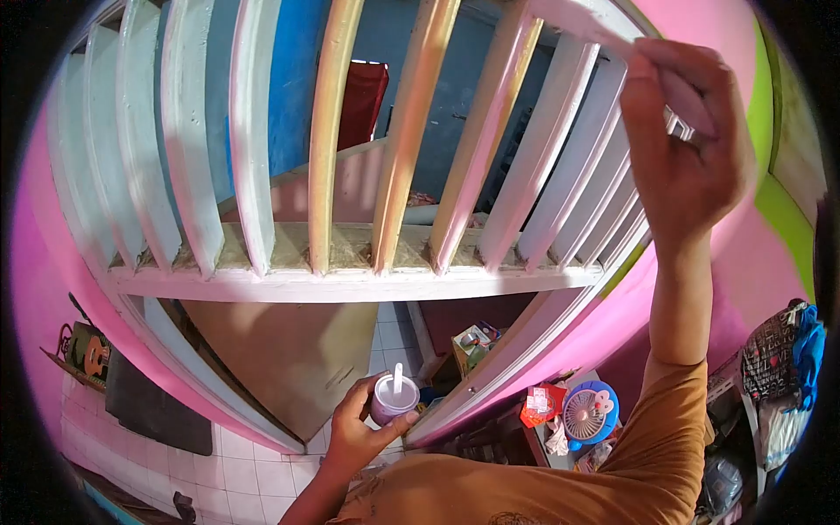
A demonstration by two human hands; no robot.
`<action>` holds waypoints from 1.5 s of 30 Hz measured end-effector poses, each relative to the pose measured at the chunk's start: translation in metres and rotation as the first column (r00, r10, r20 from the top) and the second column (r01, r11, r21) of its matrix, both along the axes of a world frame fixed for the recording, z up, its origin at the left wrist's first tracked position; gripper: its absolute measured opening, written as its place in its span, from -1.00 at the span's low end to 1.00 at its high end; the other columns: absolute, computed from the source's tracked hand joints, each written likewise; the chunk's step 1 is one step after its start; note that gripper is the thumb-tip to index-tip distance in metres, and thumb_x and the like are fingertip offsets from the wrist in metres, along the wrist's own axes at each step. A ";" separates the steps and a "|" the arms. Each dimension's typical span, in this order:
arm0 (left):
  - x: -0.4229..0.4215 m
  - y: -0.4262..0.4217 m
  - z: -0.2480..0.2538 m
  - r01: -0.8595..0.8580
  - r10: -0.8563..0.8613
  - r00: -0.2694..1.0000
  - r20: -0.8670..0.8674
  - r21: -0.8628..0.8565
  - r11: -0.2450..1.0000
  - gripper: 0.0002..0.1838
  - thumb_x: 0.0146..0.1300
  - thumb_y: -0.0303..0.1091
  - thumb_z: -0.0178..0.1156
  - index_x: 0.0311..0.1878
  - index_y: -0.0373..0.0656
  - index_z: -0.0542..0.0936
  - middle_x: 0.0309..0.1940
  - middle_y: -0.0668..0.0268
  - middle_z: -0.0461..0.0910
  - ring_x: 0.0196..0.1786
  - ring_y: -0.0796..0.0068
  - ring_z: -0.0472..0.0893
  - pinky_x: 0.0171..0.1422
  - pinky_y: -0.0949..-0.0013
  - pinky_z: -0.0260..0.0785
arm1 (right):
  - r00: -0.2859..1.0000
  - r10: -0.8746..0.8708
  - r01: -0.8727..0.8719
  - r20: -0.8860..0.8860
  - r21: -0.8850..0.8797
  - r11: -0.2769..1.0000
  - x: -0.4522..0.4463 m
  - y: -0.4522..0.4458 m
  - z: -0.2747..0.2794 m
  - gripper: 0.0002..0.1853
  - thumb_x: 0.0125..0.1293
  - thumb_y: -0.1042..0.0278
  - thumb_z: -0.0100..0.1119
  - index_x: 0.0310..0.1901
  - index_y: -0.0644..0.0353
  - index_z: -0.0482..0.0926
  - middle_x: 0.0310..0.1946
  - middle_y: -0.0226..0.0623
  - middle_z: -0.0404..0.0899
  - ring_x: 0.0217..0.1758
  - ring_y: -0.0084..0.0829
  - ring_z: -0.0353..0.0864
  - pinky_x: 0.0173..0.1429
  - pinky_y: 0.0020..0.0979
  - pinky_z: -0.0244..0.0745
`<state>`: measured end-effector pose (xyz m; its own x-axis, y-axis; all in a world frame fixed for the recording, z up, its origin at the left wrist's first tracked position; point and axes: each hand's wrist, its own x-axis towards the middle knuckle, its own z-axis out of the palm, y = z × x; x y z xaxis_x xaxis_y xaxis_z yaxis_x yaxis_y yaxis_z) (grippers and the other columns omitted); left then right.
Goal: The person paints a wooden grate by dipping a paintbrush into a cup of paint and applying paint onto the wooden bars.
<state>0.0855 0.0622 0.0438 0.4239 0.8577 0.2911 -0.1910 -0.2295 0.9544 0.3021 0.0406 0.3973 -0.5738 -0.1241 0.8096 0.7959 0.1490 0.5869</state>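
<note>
Low in the middle, my left hand [359, 435] is wrapped round a small pale lilac cup [394, 406]. White contents show in it, and the white handle of a stick or spoon [398, 380] stands up from the cup. My right hand [687, 140] is raised at the upper right, fingers closed on a flat pale pink thing [687, 103] whose kind I cannot make out. It is at the upper corner of a slatted wooden vent frame [367, 284]. Several slats are whitish; middle slats [411, 131] look yellowish, with paint smudges on the frame's sill.
Below the frame is a doorway with a brown door [289, 350]. Pink walls [604, 350] curve on both sides. To the right stand a blue fan [591, 411], a red packet [542, 404] and hanging bags [774, 350]. Pale tiles [236, 477] cover the floor far below.
</note>
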 end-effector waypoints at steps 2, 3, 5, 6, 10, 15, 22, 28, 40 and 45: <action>0.001 -0.001 0.002 -0.025 0.025 0.999 0.020 -0.003 1.000 -0.32 0.10 -0.37 0.58 0.25 -0.37 0.50 0.09 0.19 0.58 0.17 0.41 0.62 0.29 0.35 0.49 | 0.998 0.013 -0.027 -0.065 -0.212 0.977 0.000 -0.001 -0.015 -0.87 0.31 0.63 0.32 -0.13 0.33 0.64 -0.27 -0.31 0.68 -0.28 -0.58 0.66 -0.15 -0.56 0.55; 0.001 0.000 0.001 -0.024 0.024 0.999 0.022 -0.003 1.000 -0.32 0.10 -0.37 0.58 0.25 -0.37 0.50 0.09 0.19 0.58 0.17 0.41 0.62 0.29 0.35 0.49 | 0.994 -0.028 0.042 0.102 -0.140 0.989 0.004 -0.001 -0.019 -0.86 0.28 0.64 0.31 -0.14 0.33 0.62 -0.29 -0.27 0.67 -0.31 -0.53 0.66 -0.18 -0.51 0.56; -0.002 0.001 -0.001 -0.015 0.014 1.000 0.023 0.014 1.000 -0.32 0.10 -0.36 0.58 0.25 -0.37 0.50 0.09 0.20 0.58 0.16 0.41 0.62 0.29 0.35 0.49 | 0.989 -0.006 0.043 0.145 -0.252 0.967 0.000 -0.010 -0.034 -0.81 0.23 0.68 0.32 -0.12 0.37 0.59 -0.29 -0.18 0.67 -0.33 -0.43 0.65 -0.21 -0.45 0.57; -0.002 0.001 0.000 -0.019 0.018 1.000 0.025 0.016 1.000 -0.32 0.10 -0.36 0.58 0.25 -0.37 0.50 0.09 0.20 0.58 0.16 0.41 0.62 0.29 0.35 0.49 | 0.988 0.035 0.008 0.147 -0.279 0.960 0.001 -0.009 -0.035 -0.81 0.23 0.68 0.32 -0.12 0.38 0.59 -0.29 -0.18 0.67 -0.33 -0.43 0.65 -0.21 -0.44 0.57; -0.002 0.002 -0.001 -0.007 0.007 1.000 0.013 0.017 1.000 -0.32 0.11 -0.37 0.58 0.26 -0.37 0.49 0.09 0.19 0.58 0.16 0.41 0.62 0.27 0.34 0.49 | 0.997 0.006 0.006 0.079 -0.154 0.988 0.004 -0.008 -0.021 -0.82 0.28 0.71 0.30 -0.09 0.42 0.58 -0.23 -0.19 0.67 -0.23 -0.48 0.65 -0.16 -0.47 0.58; -0.002 0.000 0.007 0.010 -0.011 1.000 0.005 0.021 1.000 -0.33 0.11 -0.39 0.58 0.25 -0.38 0.49 0.09 0.17 0.58 0.15 0.42 0.62 0.26 0.35 0.50 | 0.999 0.038 -0.041 -0.021 -0.130 0.991 0.011 0.001 -0.011 -0.84 0.31 0.67 0.29 -0.09 0.39 0.62 -0.20 -0.27 0.68 -0.20 -0.54 0.66 -0.12 -0.52 0.59; -0.001 -0.004 0.003 -0.022 0.023 0.999 0.040 -0.003 1.000 -0.37 0.10 -0.45 0.55 0.24 -0.31 0.52 0.07 0.26 0.63 0.12 0.46 0.62 0.27 0.33 0.45 | 0.979 0.203 -0.201 -0.023 -0.273 0.941 0.023 -0.013 -0.038 -0.74 0.27 0.63 0.33 -0.03 0.40 0.55 -0.32 -0.23 0.69 -0.35 -0.47 0.67 -0.26 -0.44 0.58; 0.003 -0.002 -0.002 -0.014 0.013 1.000 0.012 0.111 0.994 -0.34 0.10 -0.44 0.57 0.24 -0.37 0.49 0.07 0.19 0.60 0.12 0.44 0.64 0.20 0.37 0.53 | 0.893 0.400 -0.409 -0.206 0.000 0.912 0.039 0.020 -0.013 -0.79 0.31 0.63 0.32 -0.04 0.37 0.58 -0.29 -0.34 0.71 -0.27 -0.65 0.67 -0.10 -0.65 0.50; 0.004 -0.005 -0.005 -0.065 0.064 0.998 0.011 0.102 0.993 -0.37 0.10 -0.48 0.56 0.23 -0.36 0.50 0.08 0.23 0.58 0.13 0.45 0.63 0.21 0.35 0.53 | 0.734 0.566 -0.611 -0.375 -0.002 0.792 0.046 0.036 -0.030 -0.82 0.40 0.60 0.26 -0.03 0.45 0.55 -0.19 -0.21 0.67 -0.27 -0.56 0.70 -0.19 -0.60 0.54; 0.007 -0.010 0.001 -0.068 0.068 0.998 0.005 0.037 0.997 -0.38 0.10 -0.48 0.55 0.23 -0.35 0.52 0.08 0.23 0.58 0.12 0.44 0.63 0.24 0.34 0.52 | 0.814 0.434 -0.516 -0.386 -0.139 0.845 0.041 0.032 -0.065 -0.87 0.44 0.66 0.13 -0.02 0.41 0.52 -0.20 -0.18 0.61 -0.34 -0.50 0.65 -0.21 -0.51 0.56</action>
